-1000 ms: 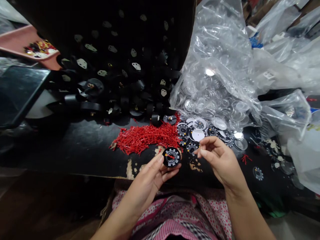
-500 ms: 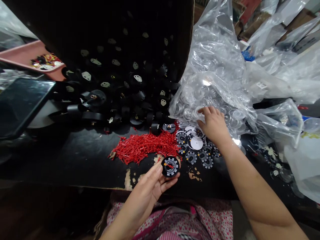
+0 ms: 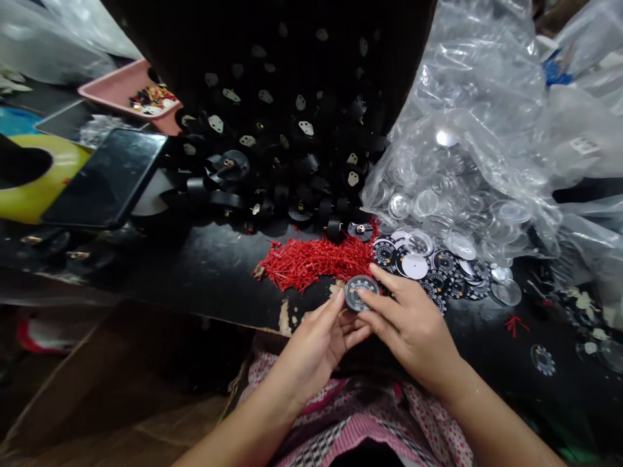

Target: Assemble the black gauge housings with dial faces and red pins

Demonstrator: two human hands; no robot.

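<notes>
My left hand [image 3: 324, 350] is closed round a small round dial gauge [image 3: 361, 292] with a black face and white numbers, holding it face up over the table's front part. The face looks greyish, with a clear plastic cover [image 3: 354, 299] seemingly lying over it. My right hand [image 3: 413, 324] grips this cover at the gauge's right side, thumb and fingertips on its face and rim. Those fingers hide part of the dial. Just beyond lies a heap of red pointers [image 3: 316, 259]. Loose printed dial discs [image 3: 445, 261] are piled right of it, some under my right hand.
A bag of clear round covers [image 3: 448, 175] spills open at the back right. Black gauge housings [image 3: 228, 168] fill a dark box behind the pointers. At the left are a phone [image 3: 109, 178], a yellow tape roll [image 3: 63, 155] and a pink tray [image 3: 109, 87].
My right hand has come back from the pile of clear covers to the gauge in my left hand. The dial face now looks greyer. The view has shifted left.
</notes>
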